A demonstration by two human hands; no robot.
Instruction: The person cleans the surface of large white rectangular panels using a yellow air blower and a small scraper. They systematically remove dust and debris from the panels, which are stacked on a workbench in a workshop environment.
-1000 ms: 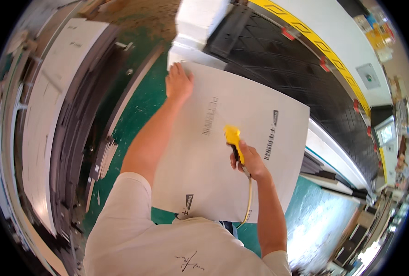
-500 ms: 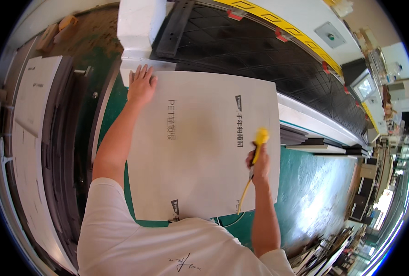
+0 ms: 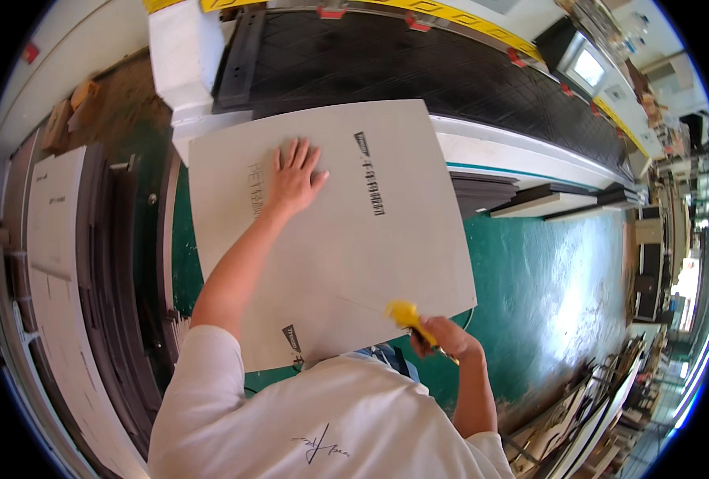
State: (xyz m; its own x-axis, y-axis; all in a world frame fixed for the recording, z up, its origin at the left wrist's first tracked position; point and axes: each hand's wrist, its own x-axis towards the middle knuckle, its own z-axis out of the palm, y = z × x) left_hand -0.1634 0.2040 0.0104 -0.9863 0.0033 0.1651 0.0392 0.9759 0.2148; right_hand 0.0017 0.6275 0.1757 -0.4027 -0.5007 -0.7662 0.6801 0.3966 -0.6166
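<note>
A large pale board (image 3: 346, 255) with dark printed marks lies flat in front of me. Its far edge reaches the machine bed. My left hand (image 3: 294, 180) rests on the board's far part, palm down with the fingers spread. At the near right edge my right hand (image 3: 446, 339) is closed around a yellow air blow gun (image 3: 403, 313). The gun's head points left over the board, and a thin nozzle seems to stick out from it. Part of the grip is hidden by my fingers.
Beyond the board stretches a machine with a dark bed (image 3: 330, 68), a white frame and a yellow strip. Stacked panels (image 3: 55, 215) stand at the left. More boards (image 3: 542, 199) lie under the machine, over a green floor (image 3: 522, 279). Offcuts (image 3: 594, 407) lean at the lower right.
My left hand has gone from the board's far left corner to farther in on its surface. My right hand has brought the blow gun nearer to me. The board sits turned slightly counterclockwise.
</note>
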